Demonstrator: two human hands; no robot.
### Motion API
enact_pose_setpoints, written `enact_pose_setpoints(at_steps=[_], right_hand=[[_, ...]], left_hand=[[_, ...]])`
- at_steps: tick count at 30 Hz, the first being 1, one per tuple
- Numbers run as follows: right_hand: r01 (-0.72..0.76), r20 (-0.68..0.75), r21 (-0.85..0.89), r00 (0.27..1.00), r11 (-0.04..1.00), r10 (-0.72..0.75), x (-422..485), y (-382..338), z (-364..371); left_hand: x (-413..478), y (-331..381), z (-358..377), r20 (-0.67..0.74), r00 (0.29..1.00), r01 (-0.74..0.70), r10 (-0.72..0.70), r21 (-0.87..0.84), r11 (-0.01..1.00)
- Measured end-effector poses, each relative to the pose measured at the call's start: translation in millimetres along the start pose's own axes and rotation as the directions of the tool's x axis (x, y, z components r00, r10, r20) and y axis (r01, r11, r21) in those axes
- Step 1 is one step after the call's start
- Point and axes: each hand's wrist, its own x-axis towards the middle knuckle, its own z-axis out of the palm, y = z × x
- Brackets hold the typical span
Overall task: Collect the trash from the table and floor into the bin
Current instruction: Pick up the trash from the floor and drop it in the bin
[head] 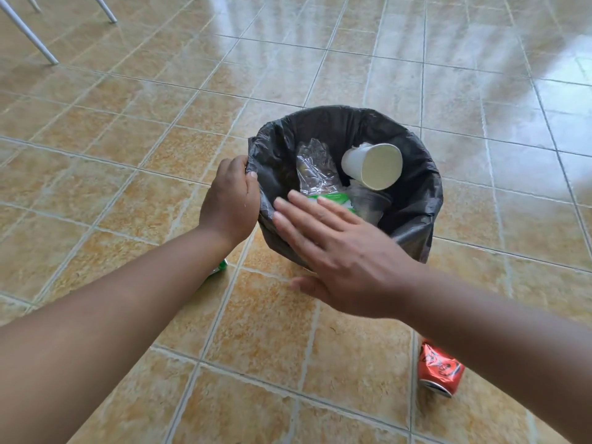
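One bin [419, 216], one cup [371, 166], one red can [440, 368]

A glossy floor [128, 139] of mottled tan-orange tiles with pale grout lines fills the view, and broad whitish bands of light reflect off it at the upper right. At the upper left, 3 slim white furniture legs [35, 40] slant down onto the tiles; what they carry is out of frame.

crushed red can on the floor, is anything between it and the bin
Nothing visible: only bare tile lies between the crushed red can and the bin, though the right hand is spread over its near rim.
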Motion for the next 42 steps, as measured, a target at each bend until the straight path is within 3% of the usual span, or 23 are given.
enact_pose_setpoints(at_steps=[2,7,11,14,17,19,22,24,28,30,32,34,37,39,42], right_hand=[[0.029,0.069,-0.049,0.997,0.998,-0.025,-0.2,-1.1,6.4],[0.045,0.047,-0.05,0.998,0.998,-0.042,0.5,1.7,13.0],[0.057,0.024,-0.032,0.998,0.998,-0.056,1.0,1.3,16.8],[0.054,0.015,-0.02,0.998,0.998,-0.053,2.0,1.3,17.6],[0.053,0.009,-0.001,0.999,0.999,-0.053,2.6,1.5,18.7],[0.054,0.008,0.003,0.998,0.999,-0.054,2.5,1.7,19.3],[0.06,0.005,0.002,0.998,0.998,-0.06,2.7,2.1,20.4],[0.068,-0.001,-0.001,0.998,0.998,-0.068,3.3,2.4,20.7],[0.074,-0.012,-0.014,0.997,0.997,-0.075,3.2,3.1,21.3],[0.077,-0.013,-0.018,0.997,0.997,-0.077,3.0,3.1,21.8],[0.077,-0.018,-0.015,0.997,0.997,-0.077,3.3,3.1,22.2],[0.077,-0.016,-0.013,0.997,0.997,-0.077,3.4,3.2,22.7],[0.08,-0.009,-0.017,0.997,0.997,-0.081,3.4,3.4,23.2],[0.084,-0.012,-0.017,0.996,0.996,-0.084,3.6,3.4,22.6],[0.087,-0.012,-0.015,0.996,0.996,-0.087,3.6,3.3,21.2]], left_hand=[[0.1,-1.4,0.0,-0.001,1.0,-0.003,0.003,-0.005,1.0],[0.6,-17.7,-3.8,-0.017,0.998,-0.061,0.06,-0.064,0.996],[0.4,-62.0,-6.2,-0.019,0.997,0.069,-0.074,-0.189,0.979],[-1.5,-114.1,-4.0,0.13,0.965,0.224,-0.228,0.041,0.974],[-13.0,-161.4,-4.6,0.352,0.846,0.257,-0.4,0.387,0.885],[-23.4,-180.4,-5.3,0.435,0.757,0.213,-0.488,0.541,0.813],[-38.7,-193.3,-2.5,0.517,0.679,0.03,-0.521,0.69,0.724],[-46.6,-196.3,0.2,0.544,0.657,-0.064,-0.522,0.73,0.68],[-48.9,-192.9,3.0,0.539,0.658,-0.104,-0.525,0.756,0.646],[-43.7,-186.7,2.8,0.5,0.697,-0.052,-0.515,0.75,0.659],[-32.8,-175.9,-1.4,0.411,0.757,0.108,-0.507,0.687,0.718],[-15.9,-158.6,-10.4,0.292,0.824,0.261,-0.485,0.565,0.783],[10.9,-121.8,-28.0,0.045,0.921,0.341,-0.388,0.394,0.854],[26.0,-91.7,-40.5,-0.133,0.95,0.308,-0.284,0.238,0.921],[43.2,-40.7,-58.5,-0.332,0.942,0.064,-0.051,0.029,0.998]])
